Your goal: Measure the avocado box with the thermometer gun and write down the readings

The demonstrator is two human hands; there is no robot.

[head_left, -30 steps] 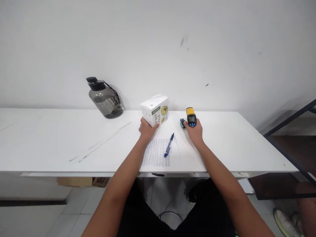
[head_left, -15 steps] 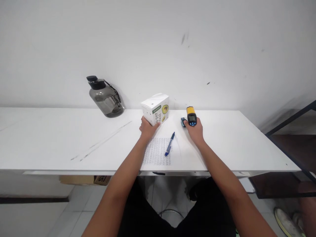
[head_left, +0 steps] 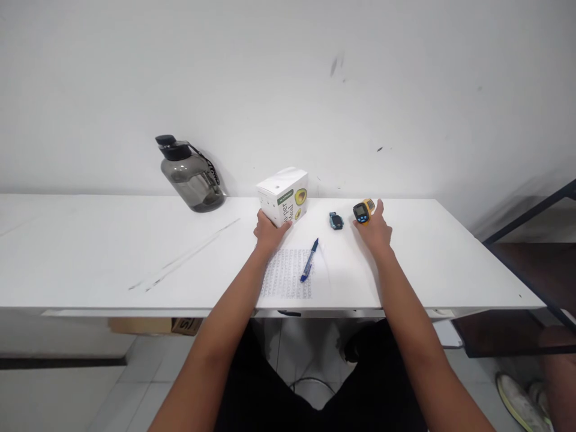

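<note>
My left hand (head_left: 271,233) is closed round the near lower corner of a white carton (head_left: 281,195) with avocado pictures on its side; the carton stands on the table near the wall. To the right, my right hand (head_left: 377,233) grips a yellow and black infrared thermometer (head_left: 361,211), its small screen facing me and its body tilted; the handle is mostly hidden by the hand. Between carton and thermometer lies a watch (head_left: 335,221) with a light blue strap. A blue pen (head_left: 309,260) rests across a printed sheet (head_left: 283,275) nearer to me.
A grey, see-through water bottle (head_left: 191,177) with a black lid stands at the back left against the wall. The white table (head_left: 90,252) ends in front of my legs. A dark metal frame (head_left: 531,214) is on the right, and a shoe (head_left: 517,399) shows on the floor.
My right hand has moved right with the thermometer, which now leans over to the right. This has uncovered the watch. My left hand and the carton stay in place.
</note>
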